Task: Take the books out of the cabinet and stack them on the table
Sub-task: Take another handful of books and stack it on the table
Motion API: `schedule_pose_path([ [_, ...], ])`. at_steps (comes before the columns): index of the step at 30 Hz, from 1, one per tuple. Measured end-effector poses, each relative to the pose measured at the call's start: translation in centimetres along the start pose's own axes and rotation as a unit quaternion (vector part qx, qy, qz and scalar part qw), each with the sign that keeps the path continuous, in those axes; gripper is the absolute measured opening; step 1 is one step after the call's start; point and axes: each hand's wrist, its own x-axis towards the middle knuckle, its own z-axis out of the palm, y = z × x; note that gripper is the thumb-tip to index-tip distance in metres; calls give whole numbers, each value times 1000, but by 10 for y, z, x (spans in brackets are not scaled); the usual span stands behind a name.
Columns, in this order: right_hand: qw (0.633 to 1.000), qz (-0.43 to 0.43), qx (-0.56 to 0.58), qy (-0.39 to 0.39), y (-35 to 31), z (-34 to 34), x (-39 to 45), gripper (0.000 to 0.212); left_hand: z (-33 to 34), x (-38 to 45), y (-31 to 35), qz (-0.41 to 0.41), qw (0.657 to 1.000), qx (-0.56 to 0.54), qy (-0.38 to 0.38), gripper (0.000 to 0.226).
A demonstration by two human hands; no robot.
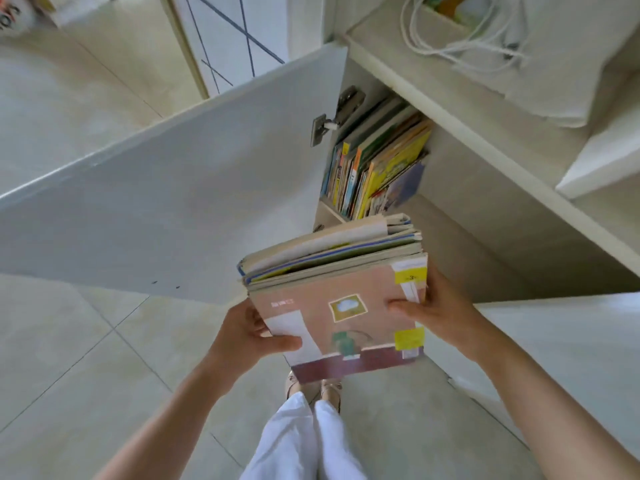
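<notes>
The white cabinet door [166, 188] stands open on the left. More books [377, 161] lean inside the cabinet [460, 216]. The left hand [249, 337] and right hand [436, 313] grip a stack of books [339, 292] above the floor [69, 358], long side pointing toward the cabinet.

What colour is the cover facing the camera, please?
Salmon pink front cover with a maroon bottom band, in the head view.

You see bright, soft, even daylight with only faint shadows, and pale glare washes out the floor tiles [79, 109] at upper left. Wide-angle distortion bends straight lines near the edges, and the held stack of books [337, 292] looks slightly motion-blurred.
</notes>
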Motion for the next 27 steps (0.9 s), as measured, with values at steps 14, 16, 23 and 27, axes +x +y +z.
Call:
schedule_pose_path([
  [14, 988, 61, 138, -3, -76, 46, -87, 31, 27, -148, 39, -29, 941, -287, 176, 58],
  [16, 986, 54, 157, -27, -77, 45, -99, 26, 35, -165, 38, -25, 930, -297, 213, 58],
  [23, 993, -27, 75, -86, -74, 42, -133, 32, 77, -217, 20, -1, 911, -292, 290, 52],
  [27, 985, -62, 7, -163, -76, 52, -148, 41, 99, -251, 0, 15, 892, -268, 362, 74],
])
